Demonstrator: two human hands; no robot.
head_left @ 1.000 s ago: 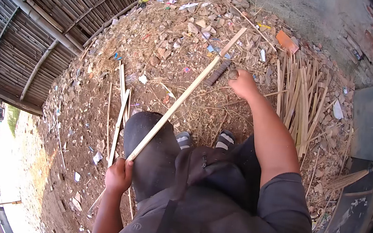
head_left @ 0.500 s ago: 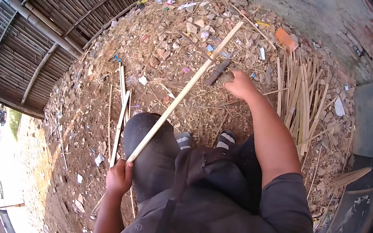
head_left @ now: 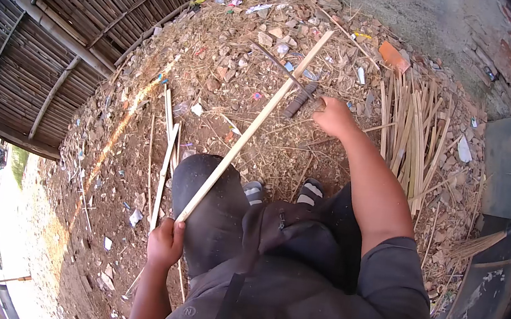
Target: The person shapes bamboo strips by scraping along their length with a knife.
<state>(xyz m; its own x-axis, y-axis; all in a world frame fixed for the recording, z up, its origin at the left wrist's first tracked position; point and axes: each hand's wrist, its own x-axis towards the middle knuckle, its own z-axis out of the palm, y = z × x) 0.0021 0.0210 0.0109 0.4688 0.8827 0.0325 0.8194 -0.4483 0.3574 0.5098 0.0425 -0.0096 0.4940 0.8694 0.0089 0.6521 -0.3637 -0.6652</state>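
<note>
Left hand: left hand (head_left: 165, 243) was closed around the near end of the bamboo strip (head_left: 253, 127), low at the left beside the knee (head_left: 207, 192).
Bamboo strip: 1 long pale strip, running up and to the right from the left fist, across the knee, its far end out over the littered ground (head_left: 229, 60).
Right hand: right hand (head_left: 335, 116) was closed on the handle of a dark blade (head_left: 299, 98), arm stretched forward.
Dark blade: it lay against the right side of the strip, about 2 thirds of the way along; its edge could not be made out.
Split bamboo pile: loose pale strips (head_left: 415, 134) lay on the ground just right of the right arm.
Loose strips, left: a few strips (head_left: 167, 142) lay on the dirt left of the knee.
Feet: 2 sandalled feet (head_left: 281, 191) showed below the strip.
Fence: a woven bamboo fence (head_left: 61, 27) stood at upper left.
</note>
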